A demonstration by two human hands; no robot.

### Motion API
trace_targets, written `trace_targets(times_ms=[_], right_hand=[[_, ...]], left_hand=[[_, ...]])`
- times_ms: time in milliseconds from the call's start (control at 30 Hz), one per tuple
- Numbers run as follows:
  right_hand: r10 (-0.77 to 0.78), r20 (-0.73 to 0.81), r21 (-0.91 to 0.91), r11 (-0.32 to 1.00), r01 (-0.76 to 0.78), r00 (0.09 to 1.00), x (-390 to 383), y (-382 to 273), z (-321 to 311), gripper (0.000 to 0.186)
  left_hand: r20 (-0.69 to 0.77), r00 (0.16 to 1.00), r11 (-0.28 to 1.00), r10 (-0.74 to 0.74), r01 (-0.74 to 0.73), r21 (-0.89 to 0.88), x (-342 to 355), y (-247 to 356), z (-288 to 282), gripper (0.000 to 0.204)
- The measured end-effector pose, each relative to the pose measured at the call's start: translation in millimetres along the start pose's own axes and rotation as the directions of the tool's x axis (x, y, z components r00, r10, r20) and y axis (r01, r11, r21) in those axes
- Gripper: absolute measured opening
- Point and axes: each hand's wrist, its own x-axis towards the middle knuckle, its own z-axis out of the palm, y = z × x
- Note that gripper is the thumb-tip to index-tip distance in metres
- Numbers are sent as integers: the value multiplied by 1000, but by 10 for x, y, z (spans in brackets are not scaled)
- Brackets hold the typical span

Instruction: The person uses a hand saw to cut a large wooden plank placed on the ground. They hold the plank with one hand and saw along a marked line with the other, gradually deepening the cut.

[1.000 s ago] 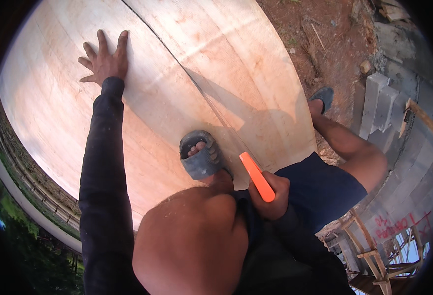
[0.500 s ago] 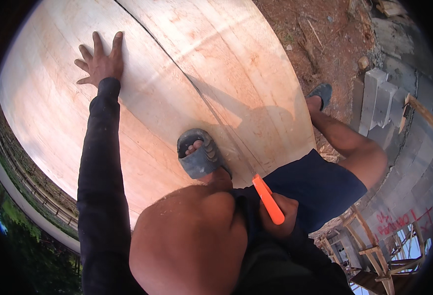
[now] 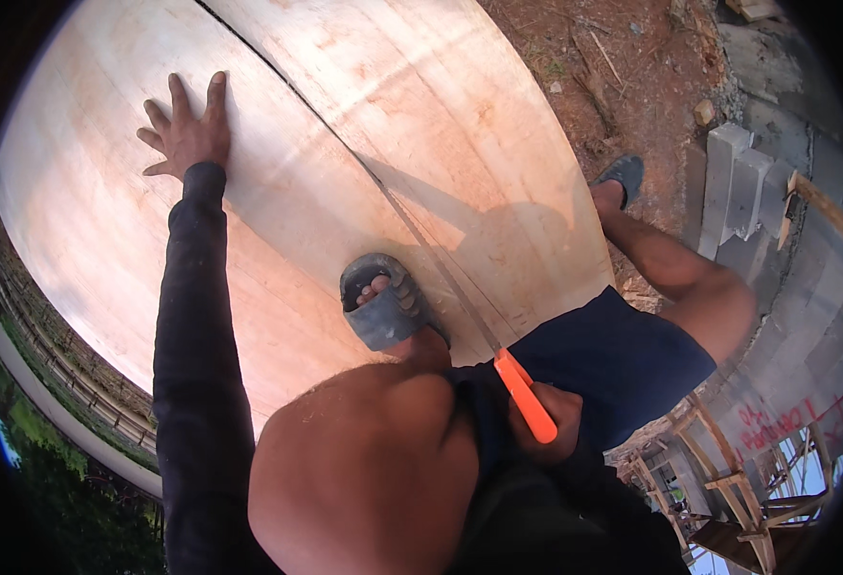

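Observation:
A wide plywood sheet (image 3: 297, 216) lies beneath me, with a dark cut running from its far edge toward me. My left hand (image 3: 193, 134) presses flat on the sheet left of the cut, fingers spread. My right hand (image 3: 558, 422) is wrapped round the orange handle of a hand saw (image 3: 525, 395). The saw's thin blade slants away to the left and meets the near end of the cut. A faint line runs on over the wood beside the blade. My sandalled foot (image 3: 383, 302) rests on the sheet just left of the blade.
Reddish soil (image 3: 584, 86) with wood scraps borders the sheet at the far right, where my other sandalled foot (image 3: 621, 180) stands. Grey concrete blocks (image 3: 738, 187) are stacked against a block wall. Wooden framing (image 3: 728, 479) stands at the lower right.
The saw and my right hand have shifted slightly down and right, and more of the blade shows. My left hand stays flat on the sheet; the whole view has shifted a little.

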Motion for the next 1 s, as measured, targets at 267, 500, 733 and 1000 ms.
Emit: trace_targets(times_ms=[267, 500, 733, 1000], right_hand=[[-27, -145, 147, 988, 49, 989, 1909, -74, 1020, 15], [32, -13, 75, 997, -31, 999, 577, 167, 378, 16], [59, -59, 165, 985, -49, 996, 692, -10, 430, 13], [84, -64, 182, 981, -71, 994, 1250, 53, 762, 16]], left_hand=[[-14, 999, 999, 34, -34, -5, 47, 147, 75, 93], [24, 1000, 999, 1, 0, -33, -11, 65, 57, 92], [-8, 999, 999, 38, -38, -12, 24, -7, 101, 94], [-14, 999, 999, 40, -41, -26, 27, 14, 124, 93]])
